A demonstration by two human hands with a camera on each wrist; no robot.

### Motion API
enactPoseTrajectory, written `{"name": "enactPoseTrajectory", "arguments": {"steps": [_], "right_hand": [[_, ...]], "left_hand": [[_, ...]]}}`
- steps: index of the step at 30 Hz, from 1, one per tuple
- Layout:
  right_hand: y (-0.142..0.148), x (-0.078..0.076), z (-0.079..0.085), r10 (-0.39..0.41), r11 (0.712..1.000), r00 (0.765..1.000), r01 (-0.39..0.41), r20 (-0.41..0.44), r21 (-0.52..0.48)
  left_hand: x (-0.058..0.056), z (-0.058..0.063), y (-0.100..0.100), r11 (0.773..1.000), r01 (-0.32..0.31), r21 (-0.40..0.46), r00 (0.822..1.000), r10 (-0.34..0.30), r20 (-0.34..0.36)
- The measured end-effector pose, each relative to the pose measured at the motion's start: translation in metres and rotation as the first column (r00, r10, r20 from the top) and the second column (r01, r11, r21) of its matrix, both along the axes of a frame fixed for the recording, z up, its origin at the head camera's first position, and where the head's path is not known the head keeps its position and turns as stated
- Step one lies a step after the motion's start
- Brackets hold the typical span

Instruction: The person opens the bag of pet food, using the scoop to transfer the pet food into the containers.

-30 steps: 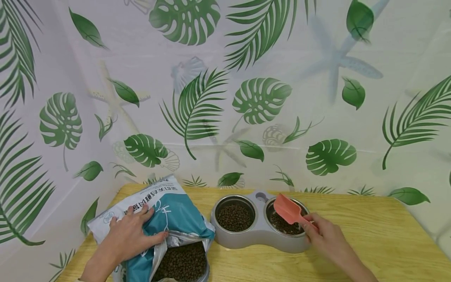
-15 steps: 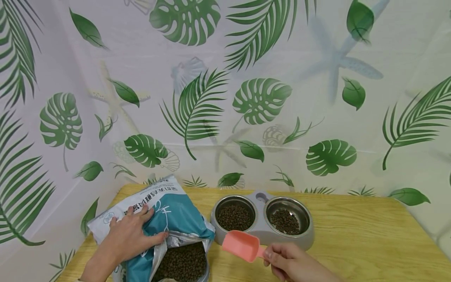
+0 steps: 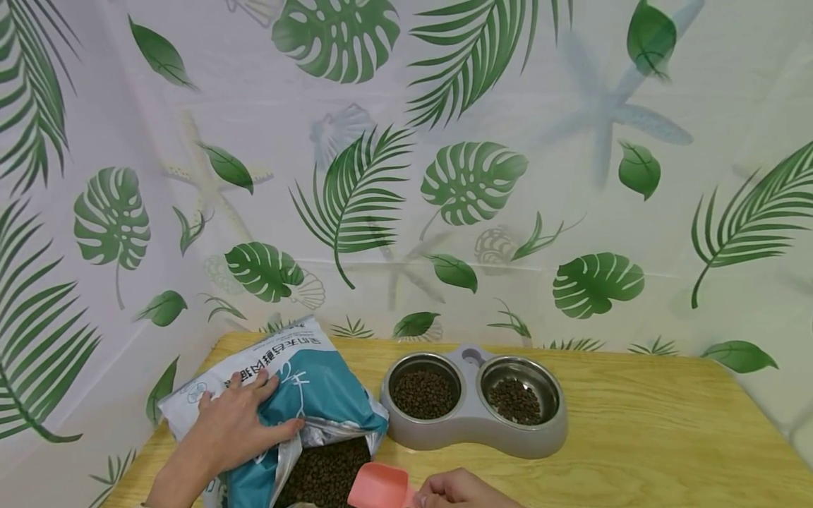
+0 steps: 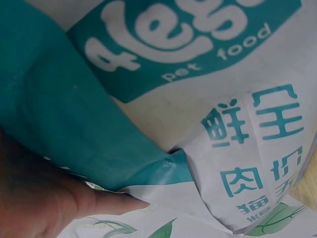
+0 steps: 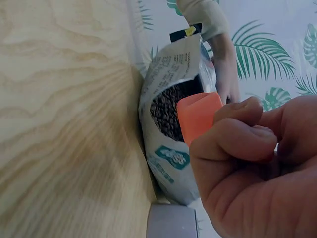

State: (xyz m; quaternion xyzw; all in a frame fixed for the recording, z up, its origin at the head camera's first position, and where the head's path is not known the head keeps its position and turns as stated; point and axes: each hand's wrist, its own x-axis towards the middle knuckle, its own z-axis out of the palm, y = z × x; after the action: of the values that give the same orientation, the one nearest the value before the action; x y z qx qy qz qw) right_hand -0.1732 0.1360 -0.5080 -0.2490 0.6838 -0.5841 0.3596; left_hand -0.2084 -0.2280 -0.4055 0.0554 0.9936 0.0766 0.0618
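- Left hand (image 3: 236,422), fingers spread, rests on the teal-and-white, foil-lined bag (image 3: 332,386).
- Right hand (image 3: 464,490) grips the coral, trough-shaped plastic scoop (image 3: 382,485); a shallow entry probably limits spills.

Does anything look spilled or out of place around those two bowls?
No spill shows on the visible tabletop. The one uneven thing is the right-hand bowl: its kibble sits toward the left, leaving metal bare, while the left-hand bowl is covered across.

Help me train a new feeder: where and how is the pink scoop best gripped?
Likely by the scoop handle, from the right: it extends that way, into the right hand, while the wide scoop bowl points left toward the pet-food bag.
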Motion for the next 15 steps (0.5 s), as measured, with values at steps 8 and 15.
{"name": "enactPoseTrajectory", "arguments": {"steps": [8,15], "right_hand": [[-0.02,-0.021,-0.075,-0.059,0.978,0.998,0.064,-0.035,0.196],[-0.038,-0.023,-0.07,-0.044,0.99,0.999,0.046,-0.022,0.136]], "left_hand": [[0.0,0.0,-0.001,1.0,0.007,0.003,1.0,-0.007,0.001],[-0.001,0.0,-0.002,1.0,0.003,-0.002,1.0,-0.003,0.001]]}}
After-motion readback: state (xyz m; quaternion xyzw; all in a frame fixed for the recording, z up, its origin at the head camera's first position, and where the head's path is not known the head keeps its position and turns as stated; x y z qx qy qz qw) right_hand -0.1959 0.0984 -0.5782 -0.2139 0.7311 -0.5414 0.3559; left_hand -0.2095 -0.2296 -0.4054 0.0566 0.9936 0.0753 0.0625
